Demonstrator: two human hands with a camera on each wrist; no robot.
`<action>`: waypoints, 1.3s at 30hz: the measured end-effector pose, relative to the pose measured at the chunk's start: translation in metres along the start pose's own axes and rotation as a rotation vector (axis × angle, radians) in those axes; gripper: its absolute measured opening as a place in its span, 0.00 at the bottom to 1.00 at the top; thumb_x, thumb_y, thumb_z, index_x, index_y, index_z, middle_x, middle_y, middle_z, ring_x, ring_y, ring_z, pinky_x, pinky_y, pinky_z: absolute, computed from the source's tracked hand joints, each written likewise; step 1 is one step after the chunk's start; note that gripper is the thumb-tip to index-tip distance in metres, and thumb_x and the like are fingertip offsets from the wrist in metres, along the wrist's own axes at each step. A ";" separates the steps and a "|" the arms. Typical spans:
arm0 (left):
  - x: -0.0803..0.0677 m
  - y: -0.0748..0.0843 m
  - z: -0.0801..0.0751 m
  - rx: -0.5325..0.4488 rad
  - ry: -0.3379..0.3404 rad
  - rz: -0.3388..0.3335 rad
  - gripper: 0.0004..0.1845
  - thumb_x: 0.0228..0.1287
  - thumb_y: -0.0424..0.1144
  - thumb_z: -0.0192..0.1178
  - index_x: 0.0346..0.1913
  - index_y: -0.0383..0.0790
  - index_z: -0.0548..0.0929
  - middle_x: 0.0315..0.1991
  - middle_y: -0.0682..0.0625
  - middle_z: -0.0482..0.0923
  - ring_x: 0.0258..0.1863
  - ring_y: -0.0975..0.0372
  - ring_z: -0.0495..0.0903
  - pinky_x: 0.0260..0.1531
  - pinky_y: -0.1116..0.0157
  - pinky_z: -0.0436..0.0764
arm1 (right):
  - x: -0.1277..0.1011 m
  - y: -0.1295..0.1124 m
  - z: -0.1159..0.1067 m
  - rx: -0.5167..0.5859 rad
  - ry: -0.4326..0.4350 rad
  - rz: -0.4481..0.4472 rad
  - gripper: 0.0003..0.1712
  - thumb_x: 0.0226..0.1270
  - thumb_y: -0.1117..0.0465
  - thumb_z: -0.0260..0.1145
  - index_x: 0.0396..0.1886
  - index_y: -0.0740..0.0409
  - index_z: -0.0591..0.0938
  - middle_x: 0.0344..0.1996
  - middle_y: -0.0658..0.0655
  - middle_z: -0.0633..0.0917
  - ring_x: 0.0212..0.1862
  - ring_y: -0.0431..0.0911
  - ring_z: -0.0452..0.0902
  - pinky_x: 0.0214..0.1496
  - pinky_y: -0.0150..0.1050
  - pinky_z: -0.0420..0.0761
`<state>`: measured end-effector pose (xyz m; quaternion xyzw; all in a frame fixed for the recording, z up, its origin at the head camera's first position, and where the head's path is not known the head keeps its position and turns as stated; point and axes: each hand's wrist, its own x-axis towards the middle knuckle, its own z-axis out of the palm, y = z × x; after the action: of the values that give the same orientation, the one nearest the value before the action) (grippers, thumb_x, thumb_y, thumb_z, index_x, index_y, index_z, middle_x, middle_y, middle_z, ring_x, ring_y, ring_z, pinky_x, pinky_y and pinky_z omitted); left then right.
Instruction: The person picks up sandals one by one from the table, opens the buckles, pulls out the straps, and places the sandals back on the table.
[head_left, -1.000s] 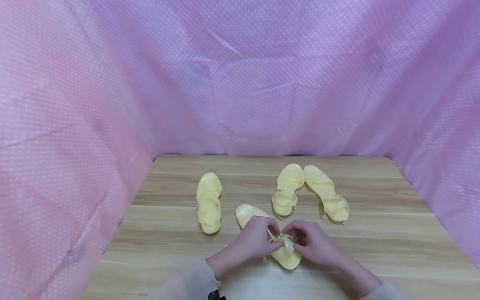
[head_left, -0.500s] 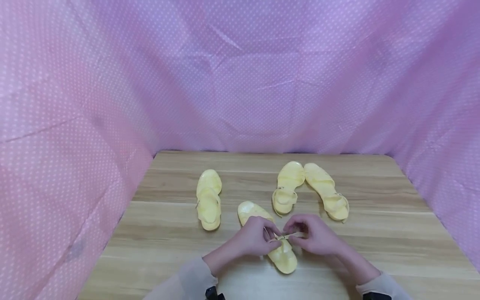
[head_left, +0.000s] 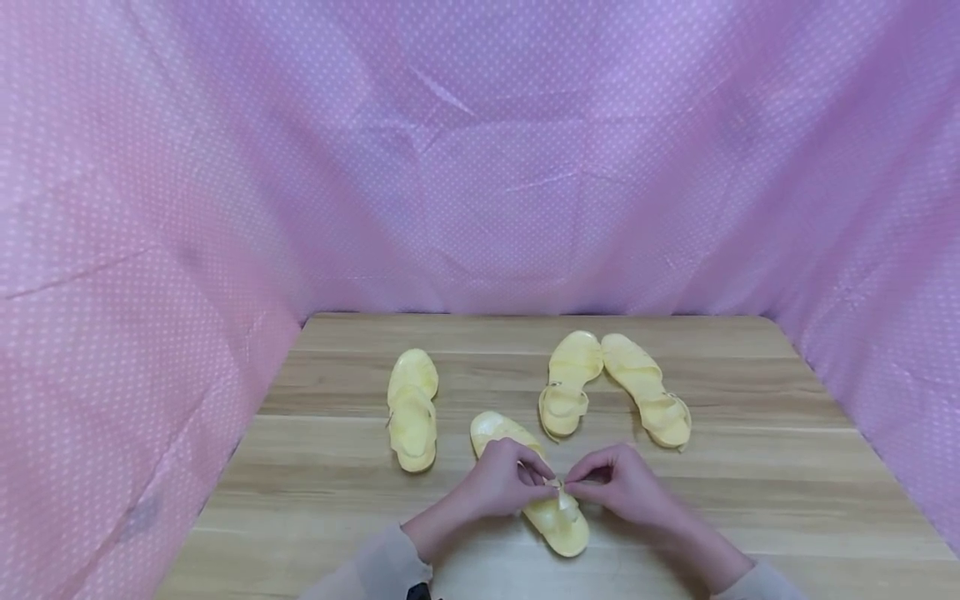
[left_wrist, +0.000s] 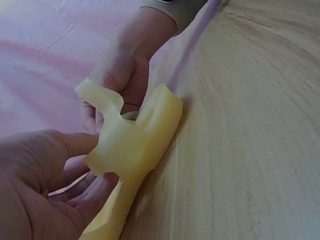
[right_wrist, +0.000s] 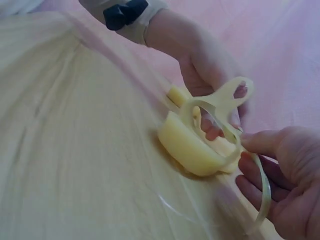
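Note:
A pale yellow sandal (head_left: 564,537) lies slanted on the table, its toe pointing to the back left. My left hand (head_left: 501,482) pinches its ankle strap near the small buckle; the fingertips partly hide the buckle. Just opposite, my right hand (head_left: 628,487) pinches the thin strap (right_wrist: 265,192) between thumb and forefinger, and the strap's loose length hangs below those fingers in the right wrist view. Seen from the left wrist, the raised heel piece (left_wrist: 117,145) stands up between both hands.
One yellow sandal (head_left: 412,417) lies at the left. Two more, a right-hand sandal (head_left: 647,392) and its neighbour (head_left: 570,383), lie behind my hands with toes touching. Pink dotted cloth (head_left: 480,183) hangs around the wooden table (head_left: 315,483).
The right hand held the strap stretched out to the right half a second ago; now its fingertips are pinched close to the left hand's at the buckle. The other sandals stay put.

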<state>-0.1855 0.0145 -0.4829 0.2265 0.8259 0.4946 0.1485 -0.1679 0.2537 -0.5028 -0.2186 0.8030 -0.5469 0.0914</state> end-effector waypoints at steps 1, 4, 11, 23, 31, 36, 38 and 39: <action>0.000 0.000 0.001 -0.009 0.002 -0.005 0.07 0.55 0.35 0.81 0.35 0.37 0.94 0.26 0.54 0.89 0.23 0.76 0.82 0.29 0.76 0.85 | 0.000 0.000 0.001 0.006 0.003 0.005 0.04 0.64 0.62 0.79 0.38 0.56 0.93 0.36 0.53 0.95 0.40 0.34 0.89 0.45 0.32 0.89; 0.000 -0.001 0.003 -0.034 0.014 -0.016 0.08 0.54 0.34 0.82 0.36 0.38 0.94 0.28 0.53 0.90 0.24 0.75 0.84 0.30 0.75 0.85 | -0.001 -0.002 0.002 -0.001 0.006 -0.001 0.05 0.65 0.60 0.79 0.39 0.56 0.93 0.37 0.53 0.95 0.41 0.36 0.90 0.46 0.31 0.89; -0.002 -0.001 0.002 -0.087 0.023 -0.047 0.08 0.55 0.33 0.81 0.37 0.37 0.94 0.31 0.49 0.93 0.27 0.72 0.87 0.32 0.75 0.87 | -0.005 -0.002 -0.003 0.015 -0.003 -0.057 0.05 0.66 0.65 0.77 0.41 0.57 0.93 0.38 0.55 0.94 0.43 0.42 0.90 0.51 0.32 0.89; 0.000 0.003 0.000 -0.118 -0.016 -0.037 0.07 0.55 0.29 0.79 0.37 0.34 0.93 0.32 0.46 0.92 0.29 0.70 0.88 0.34 0.75 0.87 | 0.001 -0.004 0.001 0.023 -0.006 -0.021 0.06 0.65 0.65 0.78 0.41 0.57 0.92 0.39 0.56 0.94 0.43 0.38 0.90 0.49 0.32 0.89; 0.001 0.014 -0.002 0.034 -0.033 0.004 0.03 0.63 0.34 0.76 0.36 0.36 0.94 0.30 0.49 0.93 0.27 0.75 0.86 0.32 0.77 0.85 | 0.002 -0.006 0.001 0.027 -0.044 0.055 0.11 0.66 0.59 0.79 0.45 0.59 0.92 0.39 0.56 0.94 0.39 0.38 0.90 0.44 0.34 0.91; -0.002 0.017 0.003 0.159 -0.028 0.045 0.03 0.68 0.32 0.72 0.37 0.35 0.92 0.28 0.54 0.90 0.26 0.78 0.80 0.31 0.79 0.82 | 0.002 -0.003 0.007 0.040 -0.017 0.062 0.10 0.66 0.57 0.79 0.43 0.57 0.92 0.37 0.55 0.94 0.37 0.38 0.90 0.41 0.34 0.90; -0.003 0.015 0.004 0.176 -0.023 0.064 0.03 0.70 0.33 0.71 0.38 0.35 0.91 0.29 0.54 0.89 0.27 0.78 0.80 0.32 0.79 0.82 | 0.003 -0.001 0.009 0.043 -0.006 0.052 0.09 0.66 0.58 0.79 0.42 0.57 0.92 0.37 0.56 0.94 0.37 0.39 0.90 0.41 0.34 0.90; -0.003 0.013 0.005 0.171 -0.020 0.068 0.03 0.70 0.33 0.71 0.39 0.36 0.91 0.30 0.54 0.90 0.28 0.78 0.80 0.33 0.79 0.83 | 0.003 -0.001 0.009 0.048 -0.004 0.047 0.09 0.66 0.58 0.79 0.42 0.57 0.92 0.37 0.56 0.94 0.37 0.39 0.90 0.41 0.34 0.90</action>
<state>-0.1774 0.0216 -0.4732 0.2711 0.8555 0.4246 0.1200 -0.1665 0.2445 -0.5051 -0.1984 0.7943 -0.5634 0.1109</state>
